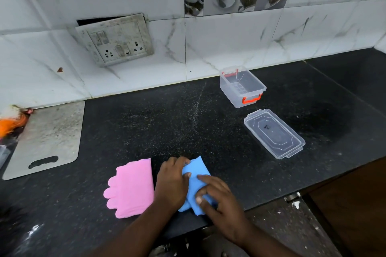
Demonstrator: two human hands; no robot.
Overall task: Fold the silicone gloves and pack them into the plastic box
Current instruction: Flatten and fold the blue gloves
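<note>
A blue silicone glove (pixel 197 170) lies partly folded near the front edge of the black counter. My left hand (pixel 172 181) presses on its left side, fingers curled over the fold. On the glove's near right part rests my right hand (pixel 217 196), gripping the folded layers. A pink silicone glove (pixel 131 186) lies flat just left of my left hand, fingers pointing left. The clear plastic box (pixel 242 87) with orange clips stands open and empty at the back right. Its clear lid (pixel 273 132) lies on the counter in front of it.
A grey cutting board (pixel 48 137) lies at the left by the wall. Something orange (pixel 10 124) sits at the far left edge. A wall socket plate (pixel 117 39) hangs on the tiled wall. The counter's front edge (pixel 271 198) runs just behind my right hand.
</note>
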